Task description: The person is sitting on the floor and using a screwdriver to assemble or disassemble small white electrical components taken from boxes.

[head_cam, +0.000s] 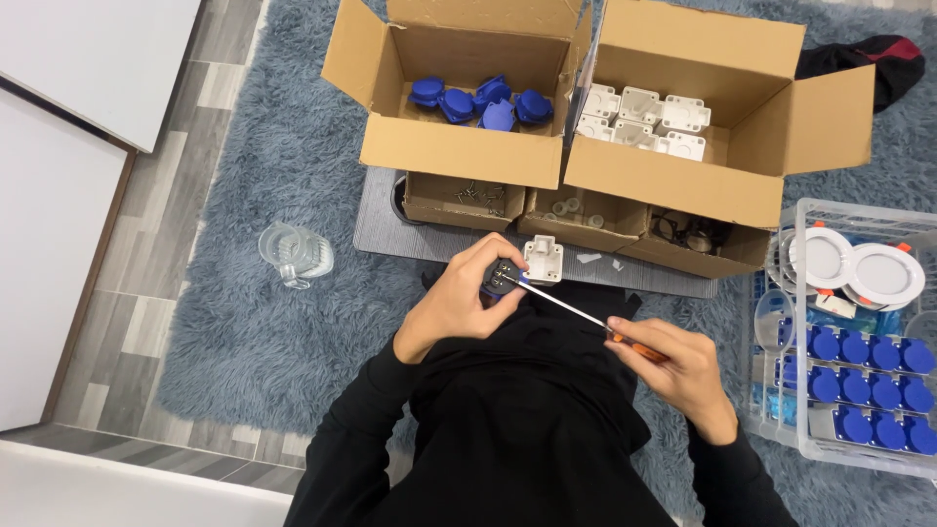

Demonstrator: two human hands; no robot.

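Centrally, the left hand [467, 298] has its fingers closed round a white socket [540, 262], just short of the small boxes [576, 222]. Right hand [683, 371] grips a screwdriver [571, 307], tip at the socket. Open rug [244, 332] lies left; a crate [854, 332] hems the right.

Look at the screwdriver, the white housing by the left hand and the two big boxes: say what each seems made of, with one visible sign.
Screwdriver: a bright, thin shaft, probably steel; the orange handle looks plastic.
White housing: likely moulded plastic, matte, with crisp squared edges.
Two big boxes: brown cardboard, dull, with folded flaps.
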